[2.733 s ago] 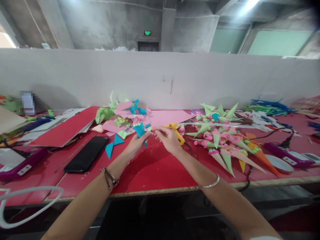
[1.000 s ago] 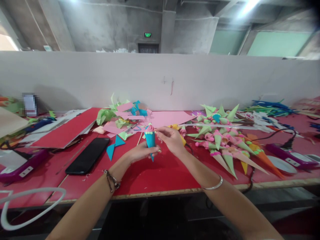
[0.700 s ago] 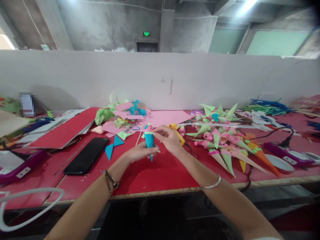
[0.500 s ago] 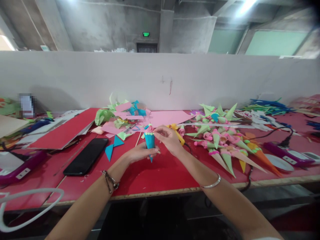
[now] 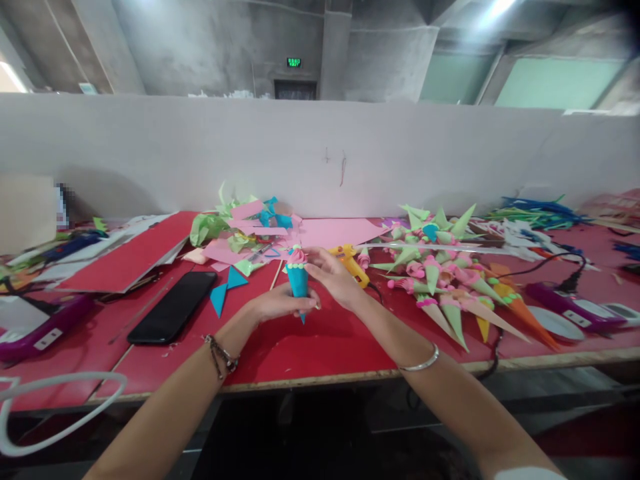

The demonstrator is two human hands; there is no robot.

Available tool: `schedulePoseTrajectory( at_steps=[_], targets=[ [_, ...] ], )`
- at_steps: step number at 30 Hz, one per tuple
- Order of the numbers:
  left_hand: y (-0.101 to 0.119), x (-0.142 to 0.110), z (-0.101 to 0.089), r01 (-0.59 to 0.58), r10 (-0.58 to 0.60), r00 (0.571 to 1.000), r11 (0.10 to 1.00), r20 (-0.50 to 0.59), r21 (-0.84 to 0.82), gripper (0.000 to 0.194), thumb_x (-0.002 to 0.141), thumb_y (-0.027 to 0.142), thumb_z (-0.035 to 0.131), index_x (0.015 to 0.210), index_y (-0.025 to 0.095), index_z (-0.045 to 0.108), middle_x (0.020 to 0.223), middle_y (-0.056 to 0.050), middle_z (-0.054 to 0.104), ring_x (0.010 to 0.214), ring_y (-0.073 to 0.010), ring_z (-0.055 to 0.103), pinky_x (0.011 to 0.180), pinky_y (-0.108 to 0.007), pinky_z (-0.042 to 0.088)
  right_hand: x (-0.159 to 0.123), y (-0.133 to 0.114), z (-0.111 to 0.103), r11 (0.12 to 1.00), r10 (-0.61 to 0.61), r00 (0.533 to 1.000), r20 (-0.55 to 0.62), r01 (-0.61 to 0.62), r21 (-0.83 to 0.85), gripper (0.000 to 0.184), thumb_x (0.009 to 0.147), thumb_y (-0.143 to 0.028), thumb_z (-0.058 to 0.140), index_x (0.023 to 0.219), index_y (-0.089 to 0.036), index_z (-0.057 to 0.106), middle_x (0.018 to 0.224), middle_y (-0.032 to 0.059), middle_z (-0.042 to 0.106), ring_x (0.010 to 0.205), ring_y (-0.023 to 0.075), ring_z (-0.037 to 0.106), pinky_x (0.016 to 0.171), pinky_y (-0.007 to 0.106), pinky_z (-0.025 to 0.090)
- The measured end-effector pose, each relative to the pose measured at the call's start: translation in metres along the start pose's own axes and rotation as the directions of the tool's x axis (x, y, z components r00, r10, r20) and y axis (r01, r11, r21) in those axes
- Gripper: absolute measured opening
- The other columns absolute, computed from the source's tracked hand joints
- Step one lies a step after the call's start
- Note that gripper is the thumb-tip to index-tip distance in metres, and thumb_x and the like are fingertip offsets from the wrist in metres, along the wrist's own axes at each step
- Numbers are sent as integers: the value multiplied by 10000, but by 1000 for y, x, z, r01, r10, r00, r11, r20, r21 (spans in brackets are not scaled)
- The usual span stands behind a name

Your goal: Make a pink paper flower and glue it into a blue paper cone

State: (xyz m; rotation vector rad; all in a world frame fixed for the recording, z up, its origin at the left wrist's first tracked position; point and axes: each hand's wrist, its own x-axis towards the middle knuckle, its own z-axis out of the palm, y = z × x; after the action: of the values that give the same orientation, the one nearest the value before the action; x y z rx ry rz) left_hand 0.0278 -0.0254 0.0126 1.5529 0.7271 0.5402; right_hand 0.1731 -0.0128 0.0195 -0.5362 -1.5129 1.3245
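Note:
A blue paper ice-cream cone [image 5: 299, 283] stands upright, point down, above the red table. Pale green trim runs round its rim, with a pink swirl [image 5: 297, 255] on top. My left hand [image 5: 285, 303] is closed round the cone's lower half, the tip poking out below. My right hand [image 5: 333, 275] grips the upper right side by the trim, thumb in front and fingers curving behind the top; some fingertips are hidden. Just behind that hand lies a yellow glue gun [image 5: 356, 267].
Finished paper cones [image 5: 453, 300] lie heaped on the right. On the left are a black phone [image 5: 173, 308], blue paper triangles [image 5: 219, 299] and a red sheet [image 5: 127, 257]. Pink paper [image 5: 335, 231] and scraps lie at the back. Purple power strips [image 5: 575, 308] sit at both sides.
My right hand has gone from a fingertip pinch at the rim to fingers curved round the cone's upper side. The cone stays in my left hand, and the view has tilted slightly.

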Motion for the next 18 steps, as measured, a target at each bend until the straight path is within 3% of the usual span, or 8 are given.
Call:
schedulePoseTrajectory(
  at_steps=[6,12,18],
  targets=[
    [-3,2,0,-55,54,998,998,-38,-23,280,584,365,679,696,126,587,657,3,543,593,-87,468,566,-214,361,0,3,-1,1000,-20,999,-35,20,21,367,674,-266,626,1011,-252,481,962,14,544,889,130,532,752,260,462],
    [-11,9,1,-133,126,976,991,-177,-29,166,642,278,642,662,126,578,592,17,520,547,-80,455,544,-209,365,-1,5,-1,989,-78,996,-53,71,-128,430,682,-249,604,1075,-243,428,937,18,520,878,133,522,754,272,451],
    [-10,10,4,-139,137,963,990,-231,8,123,634,221,645,690,126,591,580,6,549,559,-98,490,546,-209,393,-1,5,1,954,-139,989,-49,121,-274,453,677,-206,595,1091,-230,412,934,23,497,890,136,508,767,272,433]
  ],
)
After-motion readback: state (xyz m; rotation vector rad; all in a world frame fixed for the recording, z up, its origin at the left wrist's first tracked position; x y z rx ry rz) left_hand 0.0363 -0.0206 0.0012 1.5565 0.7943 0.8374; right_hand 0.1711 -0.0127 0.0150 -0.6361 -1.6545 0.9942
